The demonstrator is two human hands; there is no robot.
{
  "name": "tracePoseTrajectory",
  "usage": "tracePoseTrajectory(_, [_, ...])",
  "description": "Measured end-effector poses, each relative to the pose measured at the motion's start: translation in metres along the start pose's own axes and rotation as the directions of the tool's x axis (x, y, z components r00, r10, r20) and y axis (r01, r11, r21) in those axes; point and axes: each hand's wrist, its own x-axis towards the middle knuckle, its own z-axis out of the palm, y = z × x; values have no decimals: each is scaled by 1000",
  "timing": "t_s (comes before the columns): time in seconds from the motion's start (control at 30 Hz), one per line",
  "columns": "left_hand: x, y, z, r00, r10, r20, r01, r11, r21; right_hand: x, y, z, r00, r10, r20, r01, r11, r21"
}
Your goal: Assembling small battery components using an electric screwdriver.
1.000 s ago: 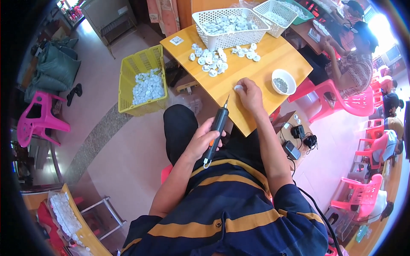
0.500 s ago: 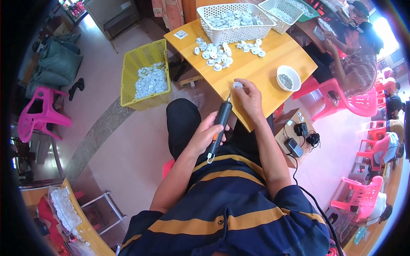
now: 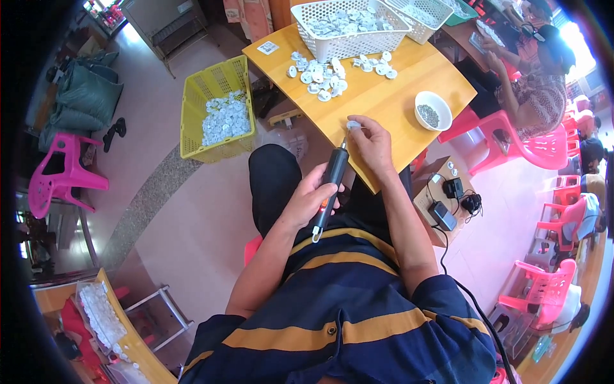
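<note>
My left hand [image 3: 310, 197] is closed around a black electric screwdriver [image 3: 333, 173], its tip pointing away from me. The tip meets a small round white plastic part [image 3: 353, 125] at the near edge of the wooden table [image 3: 384, 96]. My right hand [image 3: 373, 146] pinches that part between thumb and fingers and partly covers it. Whether a screw sits at the tip is too small to tell. Loose white plastic parts [image 3: 323, 78] lie in a pile beyond my hands. Right of my right hand stands a white bowl [image 3: 446, 105] of small metal screws [image 3: 427, 116].
A white perforated basket [image 3: 352, 46] full of parts stands at the table's far side. Left on the floor is a yellow crate [image 3: 192, 121] of white parts. Adapters [image 3: 442, 216] with cables rest on a cardboard box [image 3: 425, 205]. A person [image 3: 534, 96] sits at the right.
My hands keep their hold on the screwdriver and the white part, with only a slight shift. The whole view has moved slightly.
</note>
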Motion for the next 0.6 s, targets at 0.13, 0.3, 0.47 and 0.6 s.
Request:
tracePoseTrajectory(0.13, [0,-1,0,1000,-8,-7,8,1000,-2,-2,-3,0,1000,-10,-8,10,1000,-10])
tracePoseTrajectory(0.3, [1,-2,0,1000,-8,-9,8,1000,-6,-3,-3,-1,999,-41,-12,41,997,-60])
tracePoseTrajectory(0.47, [2,-3,-1,1000,-11,-9,11,1000,-12,-3,-2,-2,997,-80,16,81,991,-106])
tracePoseTrajectory(0.6, [2,-3,-2,1000,-9,-6,9,1000,-14,-3,-1,-2,996,-90,18,91,990,-104])
